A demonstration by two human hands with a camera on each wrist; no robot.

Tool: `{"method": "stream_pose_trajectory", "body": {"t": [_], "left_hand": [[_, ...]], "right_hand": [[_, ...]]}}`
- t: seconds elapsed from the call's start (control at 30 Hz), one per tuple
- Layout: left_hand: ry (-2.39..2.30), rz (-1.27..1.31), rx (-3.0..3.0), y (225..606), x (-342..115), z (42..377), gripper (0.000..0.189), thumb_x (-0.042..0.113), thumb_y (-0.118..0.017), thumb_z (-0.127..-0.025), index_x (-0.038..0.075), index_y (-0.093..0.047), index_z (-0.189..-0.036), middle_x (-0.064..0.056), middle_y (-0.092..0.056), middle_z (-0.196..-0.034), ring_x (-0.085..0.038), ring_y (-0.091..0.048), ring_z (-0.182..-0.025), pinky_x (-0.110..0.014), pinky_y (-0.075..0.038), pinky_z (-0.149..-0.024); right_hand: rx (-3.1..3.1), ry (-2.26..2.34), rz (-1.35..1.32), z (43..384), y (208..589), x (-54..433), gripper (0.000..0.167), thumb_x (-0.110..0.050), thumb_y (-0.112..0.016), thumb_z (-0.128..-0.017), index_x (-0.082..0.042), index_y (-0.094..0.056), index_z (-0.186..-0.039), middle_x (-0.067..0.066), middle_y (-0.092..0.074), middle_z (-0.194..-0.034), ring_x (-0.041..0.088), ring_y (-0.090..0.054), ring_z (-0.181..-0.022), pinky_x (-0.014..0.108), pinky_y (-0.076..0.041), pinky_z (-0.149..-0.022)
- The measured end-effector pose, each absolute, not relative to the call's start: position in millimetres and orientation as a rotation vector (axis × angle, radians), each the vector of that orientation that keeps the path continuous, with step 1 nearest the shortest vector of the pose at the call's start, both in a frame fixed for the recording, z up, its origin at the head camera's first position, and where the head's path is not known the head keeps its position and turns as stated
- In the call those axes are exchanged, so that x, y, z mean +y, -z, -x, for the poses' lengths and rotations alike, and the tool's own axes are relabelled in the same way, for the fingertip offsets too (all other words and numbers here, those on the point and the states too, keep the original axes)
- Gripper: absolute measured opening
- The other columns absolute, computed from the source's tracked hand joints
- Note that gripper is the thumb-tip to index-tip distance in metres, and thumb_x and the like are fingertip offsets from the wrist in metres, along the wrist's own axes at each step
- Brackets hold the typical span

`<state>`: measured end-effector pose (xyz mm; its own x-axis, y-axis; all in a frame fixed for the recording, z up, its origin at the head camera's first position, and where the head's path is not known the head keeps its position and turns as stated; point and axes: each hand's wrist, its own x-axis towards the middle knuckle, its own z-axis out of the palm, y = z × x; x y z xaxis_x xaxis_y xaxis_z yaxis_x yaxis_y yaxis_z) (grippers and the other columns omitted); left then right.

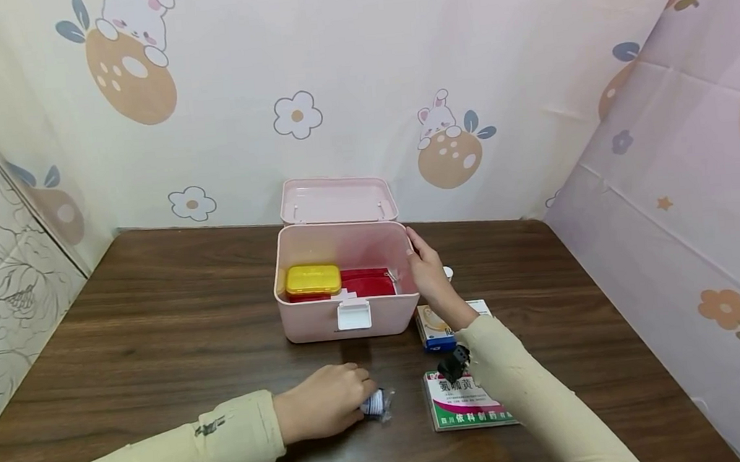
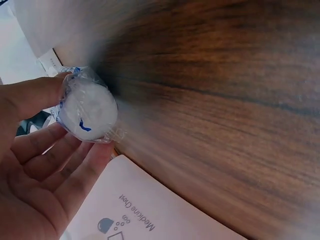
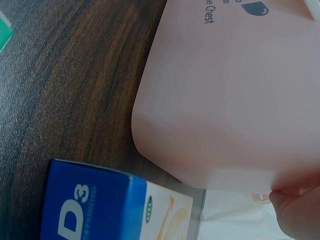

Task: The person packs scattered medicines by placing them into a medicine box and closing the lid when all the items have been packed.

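Observation:
My left hand [image 1: 329, 401] holds a white roll, likely a bandage, in a clear plastic wrapper [image 2: 91, 111], low over the table in front of the chest. In the left wrist view the thumb lies on one side of the roll and the fingers on the other. My right hand [image 1: 431, 278] grips the right wall of the pink medicine chest [image 1: 312, 324] at its rim. The lid [image 1: 338, 201] stands open at the back. Inside are a yellow plastic case [image 1: 313, 279] and a red zipped pouch [image 1: 367, 283].
Right of the chest lies a blue and white D3 box [image 3: 95, 205], partly under the right forearm in the head view. Nearer me is a green and white medicine box [image 1: 469, 417]. A small white round thing [image 1: 448, 273] shows behind the right hand. A patterned curtain [image 1: 356, 58] backs the table.

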<state>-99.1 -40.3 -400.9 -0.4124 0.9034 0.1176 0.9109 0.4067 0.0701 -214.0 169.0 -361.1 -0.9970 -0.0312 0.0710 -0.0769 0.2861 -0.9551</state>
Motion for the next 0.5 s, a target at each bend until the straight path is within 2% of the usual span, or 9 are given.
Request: {"method": "stream_pose_trajectory", "body": {"t": [0.2, 0.5], "left_hand": [[0.233, 1.665, -2.565, 382.8, -43.6, 96.1, 0.020, 0.020, -0.076, -0.079, 0.009, -0.068, -0.094, 0.003, -0.062, -0.083, -0.009, -0.058, -0.077, -0.023, -0.050, -0.067], [0.343, 1.641, -2.544, 327.4, -54.6, 99.2, 0.025, 0.020, -0.077, -0.081, 0.007, -0.068, -0.100, 0.002, -0.064, -0.083, -0.007, -0.056, -0.074, -0.019, -0.050, -0.068]], "right_hand": [[-2.490, -1.855, -0.102, 214.1, 361.5, 169.5, 0.050, -0.006, -0.031, -0.103, -0.006, -0.021, -0.152, 0.010, -0.022, -0.156, 0.023, -0.022, -0.140, 0.038, -0.025, -0.111], [-2.492, -1.846, -0.113, 215.2, 361.7, 169.9, 0.050, -0.006, -0.031, -0.103, -0.006, -0.021, -0.152, 0.010, -0.022, -0.156, 0.022, -0.021, -0.141, 0.037, -0.024, -0.112]]}}
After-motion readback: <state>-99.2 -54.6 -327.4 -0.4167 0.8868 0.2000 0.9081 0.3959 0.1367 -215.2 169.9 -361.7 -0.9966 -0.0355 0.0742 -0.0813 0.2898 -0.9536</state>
